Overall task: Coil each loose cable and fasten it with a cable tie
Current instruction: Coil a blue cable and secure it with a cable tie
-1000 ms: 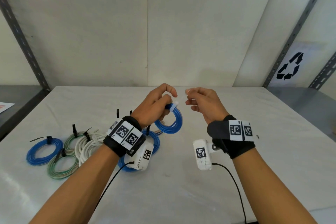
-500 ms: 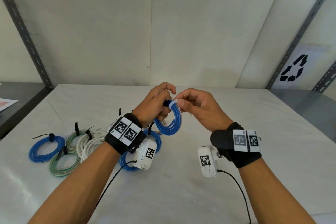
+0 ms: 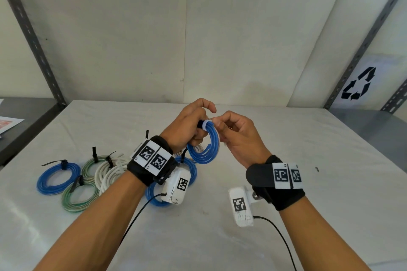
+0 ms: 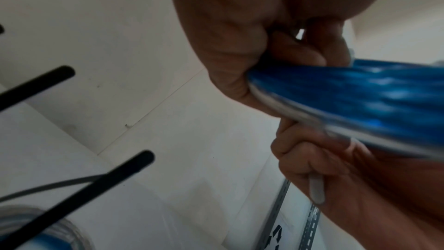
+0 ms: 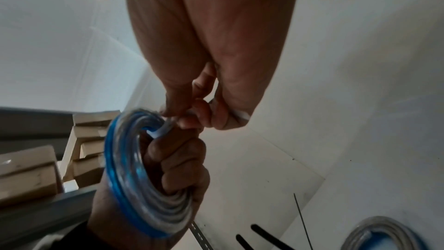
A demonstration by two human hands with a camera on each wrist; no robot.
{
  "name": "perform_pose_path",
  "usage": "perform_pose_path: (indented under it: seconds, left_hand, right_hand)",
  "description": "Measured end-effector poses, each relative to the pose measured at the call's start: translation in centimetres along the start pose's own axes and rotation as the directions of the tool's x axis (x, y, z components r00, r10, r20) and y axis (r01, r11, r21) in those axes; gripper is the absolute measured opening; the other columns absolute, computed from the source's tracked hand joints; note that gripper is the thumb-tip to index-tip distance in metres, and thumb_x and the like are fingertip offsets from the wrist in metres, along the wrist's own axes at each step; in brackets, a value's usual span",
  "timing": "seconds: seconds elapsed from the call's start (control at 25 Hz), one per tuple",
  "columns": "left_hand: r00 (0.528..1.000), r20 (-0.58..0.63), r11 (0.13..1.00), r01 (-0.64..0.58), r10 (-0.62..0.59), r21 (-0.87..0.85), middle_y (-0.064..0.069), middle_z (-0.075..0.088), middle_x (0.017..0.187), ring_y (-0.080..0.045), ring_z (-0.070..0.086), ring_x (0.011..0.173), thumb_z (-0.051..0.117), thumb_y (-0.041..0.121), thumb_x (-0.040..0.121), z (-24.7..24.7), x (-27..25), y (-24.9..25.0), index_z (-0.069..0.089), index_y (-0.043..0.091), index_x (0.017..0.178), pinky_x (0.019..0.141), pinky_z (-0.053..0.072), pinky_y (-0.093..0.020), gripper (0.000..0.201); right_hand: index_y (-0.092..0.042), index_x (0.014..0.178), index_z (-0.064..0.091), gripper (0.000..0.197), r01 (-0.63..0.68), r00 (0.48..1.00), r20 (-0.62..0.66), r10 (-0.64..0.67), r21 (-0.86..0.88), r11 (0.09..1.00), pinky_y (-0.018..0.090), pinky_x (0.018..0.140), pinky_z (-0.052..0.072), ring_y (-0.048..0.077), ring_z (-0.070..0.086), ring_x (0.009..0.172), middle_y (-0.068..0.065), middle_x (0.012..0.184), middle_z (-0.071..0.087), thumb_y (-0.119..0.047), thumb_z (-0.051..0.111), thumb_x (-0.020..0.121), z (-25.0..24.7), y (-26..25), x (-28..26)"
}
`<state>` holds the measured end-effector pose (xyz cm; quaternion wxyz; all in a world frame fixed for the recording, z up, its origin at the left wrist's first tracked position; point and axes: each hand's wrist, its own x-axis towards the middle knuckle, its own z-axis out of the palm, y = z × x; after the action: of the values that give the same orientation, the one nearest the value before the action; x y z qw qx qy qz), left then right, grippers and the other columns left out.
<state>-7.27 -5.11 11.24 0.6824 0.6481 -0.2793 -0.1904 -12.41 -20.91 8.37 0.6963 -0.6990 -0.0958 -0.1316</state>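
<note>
Counting what's showing here. I'm getting four blue round coiled cables: one raised blue coil (image 3: pixel 204 152), one far-left blue coil (image 3: pixel 57 179), and two more peeking out by the wrist (image 3: pixel 191 168), though those are partly hidden; two green coiled cables (image 3: pixel 79 197) are lying there; the white coiled cables (image 3: pixel 108 175) are looking like two, hard to tell; I'm spotting six black plastic cable ties (image 3: pixel 63 163) sticking up and one white plastic cable tie (image 3: pixel 206 124); two hands are showing, left hand (image 3: pixel 187 130) and right hand (image 3: pixel 239 141); they're wearing two black wristbands (image 3: pixel 282 199), four square printed markers (image 3: pixel 281 175) and two white boxy wrist cameras (image 3: pixel 241 207); one recycling sign (image 3: pixel 357 83) is hanging.
</note>
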Motion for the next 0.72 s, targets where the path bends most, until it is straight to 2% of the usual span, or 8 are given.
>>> perform_pose_path:
  seconds: [0.04,0.08,0.2,0.28,0.44,0.56,0.64,0.72]
  left_hand:
    - [1.000,-0.012,1.000,-0.001,0.001,0.002,0.006,0.031,0.050,-0.007,0.019,0.040,0.022,-0.005,0.091,-0.1,0.0,0.0,0.046,0.012,0.104,0.038,0.021,-0.017,0.032]
    - [1.000,-0.021,1.000,0.004,-0.005,-0.018,0.005,0.031,0.050,-0.007,0.019,0.039,0.022,-0.006,0.091,-0.1,0.0,-0.1,0.046,0.013,0.104,0.038,0.020,-0.016,0.033]
    - [0.999,-0.033,0.993,0.008,-0.012,-0.122,0.008,0.032,0.047,-0.004,0.019,0.037,0.022,-0.004,0.092,-0.6,0.1,0.0,0.044,0.013,0.103,0.038,0.017,-0.015,0.029]
    - [0.999,-0.036,0.988,-0.019,0.014,-0.152,0.009,0.032,0.045,-0.003,0.019,0.036,0.023,-0.002,0.092,-0.8,0.2,-0.1,0.043,0.012,0.101,0.038,0.018,-0.013,0.026]
    - [0.998,-0.044,0.975,-0.051,0.042,-0.218,0.010,0.030,0.043,-0.003,0.018,0.035,0.022,-0.001,0.091,-1.0,0.2,-0.2,0.042,0.013,0.097,0.039,0.015,-0.013,0.024]
    - [0.999,-0.011,0.975,-0.055,0.054,-0.214,0.010,0.031,0.043,-0.003,0.018,0.035,0.030,0.007,0.083,-1.1,0.3,-0.4,0.041,0.013,0.097,0.039,0.015,-0.014,0.019]
    - [0.999,-0.003,0.980,-0.042,0.042,-0.193,0.009,0.030,0.044,-0.004,0.018,0.036,0.028,0.005,0.088,-1.1,0.5,-0.6,0.042,0.012,0.098,0.039,0.017,-0.013,0.019]
    - [1.000,-0.007,0.982,-0.026,0.025,-0.188,0.008,0.028,0.046,-0.005,0.017,0.038,0.030,0.007,0.089,-1.3,0.5,-0.8,0.044,0.013,0.097,0.039,0.018,-0.013,0.018]
  right_hand:
    - [-0.020,0.092,0.075,0.023,0.013,1.000,-0.006,-0.013,-0.041,0.999,0.046,0.075,0.051,0.032,0.057,0.080,0.027,0.089,0.066,-0.042,0.074,0.087,0.1,0.1,0.0]
    - [-0.019,0.095,0.075,0.021,0.014,1.000,-0.003,-0.014,-0.070,0.997,0.045,0.078,0.052,0.031,0.059,0.082,0.025,0.092,0.068,-0.039,0.072,0.089,0.1,0.1,-0.1]
    - [-0.012,0.106,0.071,0.015,0.022,0.998,0.068,-0.012,-0.151,0.988,0.025,0.071,0.050,0.011,0.060,0.078,0.004,0.088,0.071,-0.021,0.064,0.097,0.0,-0.8,-0.1]
    - [-0.008,0.106,0.069,0.014,0.046,0.993,0.112,-0.021,-0.220,0.974,0.019,0.066,0.048,0.004,0.059,0.073,-0.003,0.085,0.069,-0.016,0.061,0.098,0.0,-1.5,0.0]
    - [-0.008,0.102,0.069,0.010,0.090,0.984,0.169,-0.053,-0.215,0.972,0.017,0.065,0.047,0.004,0.058,0.072,-0.005,0.082,0.068,-0.011,0.060,0.099,0.2,-2.2,0.0]
    - [0.003,0.100,0.067,0.009,0.136,0.983,0.150,-0.110,-0.176,0.975,0.011,0.063,0.045,-0.001,0.060,0.066,-0.009,0.076,0.069,-0.001,0.060,0.097,0.4,-2.3,-0.2]
    - [0.006,0.098,0.067,0.009,0.130,0.986,0.123,-0.113,-0.134,0.982,0.010,0.056,0.043,0.000,0.057,0.057,-0.012,0.069,0.068,0.003,0.059,0.096,0.6,-2.3,-0.3]
    - [0.005,0.097,0.067,0.008,0.102,0.990,0.104,-0.091,-0.101,0.990,0.012,0.047,0.035,0.001,0.046,0.048,-0.012,0.062,0.065,0.001,0.060,0.096,1.0,-2.4,-0.3]
